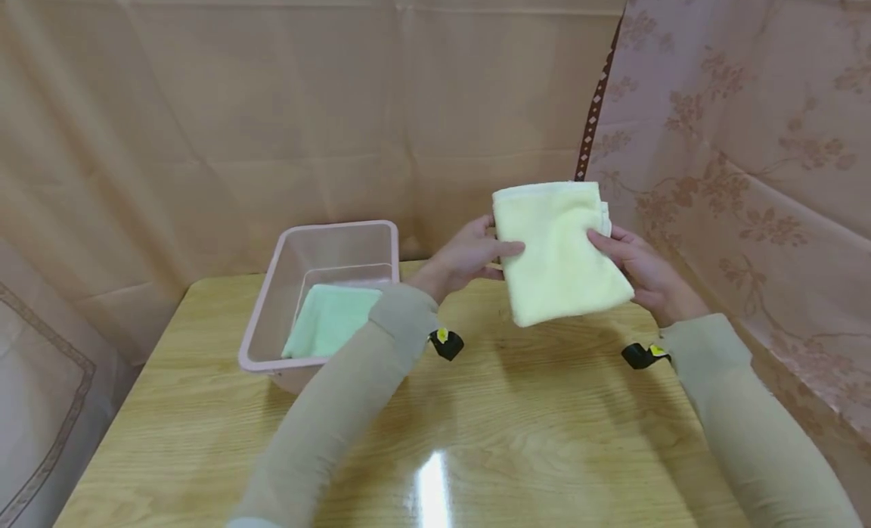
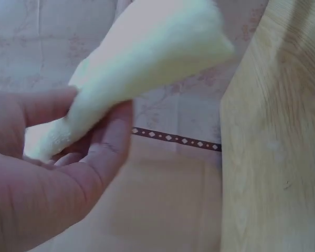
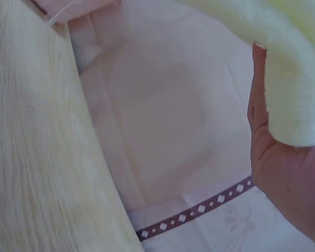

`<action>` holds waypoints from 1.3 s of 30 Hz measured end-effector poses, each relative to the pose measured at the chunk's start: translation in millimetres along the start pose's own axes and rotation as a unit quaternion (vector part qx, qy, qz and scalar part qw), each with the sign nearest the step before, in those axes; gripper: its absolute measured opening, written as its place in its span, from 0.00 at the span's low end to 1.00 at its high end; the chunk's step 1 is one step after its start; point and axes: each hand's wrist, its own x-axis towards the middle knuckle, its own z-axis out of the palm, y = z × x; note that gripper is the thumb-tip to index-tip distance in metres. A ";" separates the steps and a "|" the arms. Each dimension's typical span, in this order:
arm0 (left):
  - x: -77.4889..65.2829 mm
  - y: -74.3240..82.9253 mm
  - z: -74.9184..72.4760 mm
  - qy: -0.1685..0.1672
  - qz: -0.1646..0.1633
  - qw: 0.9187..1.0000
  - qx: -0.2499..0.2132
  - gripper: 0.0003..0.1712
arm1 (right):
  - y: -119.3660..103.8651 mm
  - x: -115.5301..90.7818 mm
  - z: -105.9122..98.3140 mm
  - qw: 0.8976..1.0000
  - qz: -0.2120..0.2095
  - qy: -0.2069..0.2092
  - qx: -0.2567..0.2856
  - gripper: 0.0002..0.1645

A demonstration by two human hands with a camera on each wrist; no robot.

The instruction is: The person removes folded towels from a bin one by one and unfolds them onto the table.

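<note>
A folded pale yellow towel [image 1: 554, 256] is held up above the table between both hands. My left hand [image 1: 469, 257] pinches its left edge, thumb on the near face and fingers behind. At the opposite edge, my right hand [image 1: 643, 271] grips the towel with the thumb in front; its other fingers are mostly hidden. In the left wrist view the towel [image 2: 142, 58] bends between the thumb and fingers of the left hand [image 2: 58, 173]. The right wrist view shows the towel's folded edge [image 3: 294, 100] against the palm of the right hand [image 3: 289, 178].
Left of the hands, a pink plastic basin [image 1: 272, 301] stands on the wooden table [image 1: 531, 437]. A folded mint green towel [image 1: 330, 316] lies in it, partly hidden by the left sleeve [image 1: 354, 392]. Beige and flowered curtains [image 1: 272, 119] hang behind and at the right.
</note>
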 end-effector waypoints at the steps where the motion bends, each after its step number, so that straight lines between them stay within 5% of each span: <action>1: 2.7 -1.1 2.1 0.005 0.001 1.000 -0.010 0.25 | 0.4 0.2 -2.9 1.000 0.000 0.002 0.003 0.15; 6: 11.5 -10.5 10.2 0.001 -0.013 0.999 -0.052 0.21 | 3.5 2.4 -12.9 1.000 0.004 0.019 0.003 0.15; 13: 13.3 -34.2 18.3 0.030 -0.056 0.997 -0.050 0.32 | 10.7 6.0 -21.4 0.999 0.022 0.022 0.005 0.13; 21: 26.7 -59.5 26.9 0.089 -0.016 0.991 -0.101 0.35 | 19.8 13.2 -34.1 0.998 0.040 0.050 0.013 0.13; 31: 41.6 -67.1 28.1 0.126 0.032 0.983 -0.130 0.36 | 19.1 22.6 -41.2 0.995 0.038 0.094 -0.004 0.10; 39: 43.2 -82.9 13.6 0.109 -0.047 0.981 -0.152 0.37 | 26.4 26.3 -52.6 0.983 0.099 0.122 -0.092 0.18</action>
